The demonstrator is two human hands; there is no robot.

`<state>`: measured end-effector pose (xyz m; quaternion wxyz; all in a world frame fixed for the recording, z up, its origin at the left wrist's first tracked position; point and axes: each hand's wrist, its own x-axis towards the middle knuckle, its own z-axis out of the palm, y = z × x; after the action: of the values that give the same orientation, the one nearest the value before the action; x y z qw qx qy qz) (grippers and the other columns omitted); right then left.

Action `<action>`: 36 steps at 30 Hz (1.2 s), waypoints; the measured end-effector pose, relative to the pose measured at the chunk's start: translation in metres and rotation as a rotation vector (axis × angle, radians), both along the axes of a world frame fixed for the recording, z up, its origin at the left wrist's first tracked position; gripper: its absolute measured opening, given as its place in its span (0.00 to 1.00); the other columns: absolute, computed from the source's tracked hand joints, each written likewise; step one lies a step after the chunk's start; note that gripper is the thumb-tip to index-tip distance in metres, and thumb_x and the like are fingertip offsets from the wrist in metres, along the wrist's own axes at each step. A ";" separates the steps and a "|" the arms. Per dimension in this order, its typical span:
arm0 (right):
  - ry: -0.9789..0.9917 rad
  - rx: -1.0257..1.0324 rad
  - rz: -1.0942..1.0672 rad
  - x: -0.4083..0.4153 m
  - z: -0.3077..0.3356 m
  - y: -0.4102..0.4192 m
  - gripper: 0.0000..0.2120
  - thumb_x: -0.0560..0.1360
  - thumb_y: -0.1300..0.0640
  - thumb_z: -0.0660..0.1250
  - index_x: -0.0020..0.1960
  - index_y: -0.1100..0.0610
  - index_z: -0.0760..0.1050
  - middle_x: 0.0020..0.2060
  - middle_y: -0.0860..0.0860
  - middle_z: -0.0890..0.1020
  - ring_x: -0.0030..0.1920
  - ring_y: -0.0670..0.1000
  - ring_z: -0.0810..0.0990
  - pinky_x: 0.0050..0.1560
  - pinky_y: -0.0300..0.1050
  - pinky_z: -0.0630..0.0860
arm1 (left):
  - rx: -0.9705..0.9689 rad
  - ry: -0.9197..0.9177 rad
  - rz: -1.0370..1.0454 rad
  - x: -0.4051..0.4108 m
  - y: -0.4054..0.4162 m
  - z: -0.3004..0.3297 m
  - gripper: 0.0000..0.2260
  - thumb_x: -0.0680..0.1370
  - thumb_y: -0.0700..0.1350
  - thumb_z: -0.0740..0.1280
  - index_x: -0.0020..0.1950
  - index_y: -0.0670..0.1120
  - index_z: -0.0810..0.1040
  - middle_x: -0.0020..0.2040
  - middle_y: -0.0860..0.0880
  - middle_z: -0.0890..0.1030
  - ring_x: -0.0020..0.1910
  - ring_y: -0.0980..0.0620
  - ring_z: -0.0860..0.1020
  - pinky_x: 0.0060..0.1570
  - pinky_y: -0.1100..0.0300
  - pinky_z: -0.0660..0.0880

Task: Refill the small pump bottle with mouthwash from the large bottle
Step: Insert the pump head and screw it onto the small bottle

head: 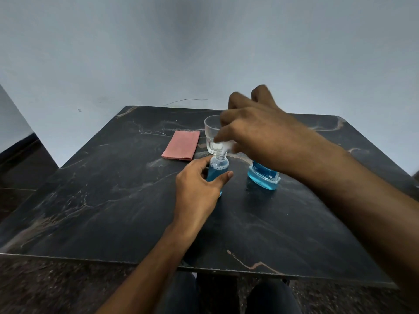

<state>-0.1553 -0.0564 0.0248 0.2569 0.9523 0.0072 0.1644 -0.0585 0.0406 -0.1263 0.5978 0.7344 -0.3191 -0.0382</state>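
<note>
The small bottle (218, 169), 1 of 2 bottles, stands upright near the middle of the table (113, 200), mostly full of blue liquid. The left hand (197, 189) grips its body, thumb and fingers curled round it. The right hand (256, 132) pinches a blurred white top (224, 147) at its neck. Just right stands 1 large bottle (264, 177). Behind: 1 glass (212, 134), 1 pink cloth (182, 145).
</note>
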 end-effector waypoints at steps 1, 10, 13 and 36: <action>0.031 0.010 0.010 0.003 -0.001 0.000 0.17 0.73 0.54 0.75 0.60 0.44 0.79 0.47 0.43 0.79 0.56 0.50 0.70 0.54 0.54 0.63 | 0.003 -0.006 -0.007 -0.001 0.000 0.000 0.23 0.71 0.52 0.81 0.65 0.54 0.82 0.56 0.60 0.84 0.53 0.63 0.82 0.51 0.71 0.78; 0.130 0.643 -0.024 0.024 -0.016 -0.022 0.22 0.68 0.54 0.79 0.60 0.48 0.77 0.46 0.40 0.80 0.41 0.38 0.74 0.39 0.27 0.65 | -0.018 0.031 -0.027 -0.002 0.000 0.000 0.18 0.72 0.50 0.80 0.60 0.58 0.83 0.53 0.60 0.84 0.53 0.60 0.83 0.55 0.57 0.82; 0.100 0.870 -0.057 0.023 -0.025 -0.031 0.15 0.67 0.51 0.80 0.49 0.55 0.80 0.37 0.46 0.82 0.38 0.44 0.79 0.40 0.38 0.75 | -0.027 0.033 -0.032 -0.002 0.002 0.001 0.16 0.72 0.49 0.80 0.56 0.62 0.81 0.52 0.58 0.85 0.52 0.59 0.84 0.55 0.53 0.83; -0.281 1.776 -0.070 0.017 -0.072 -0.027 0.12 0.65 0.60 0.81 0.45 0.58 0.82 0.34 0.49 0.83 0.32 0.43 0.78 0.30 0.36 0.71 | -0.036 0.032 -0.006 -0.001 -0.004 0.000 0.20 0.72 0.51 0.80 0.63 0.55 0.83 0.53 0.57 0.86 0.52 0.59 0.84 0.53 0.58 0.84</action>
<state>-0.1386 -0.0832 -0.0468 -0.5703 0.7710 -0.1828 0.2164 -0.0595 0.0364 -0.1262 0.6160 0.7217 -0.3125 -0.0458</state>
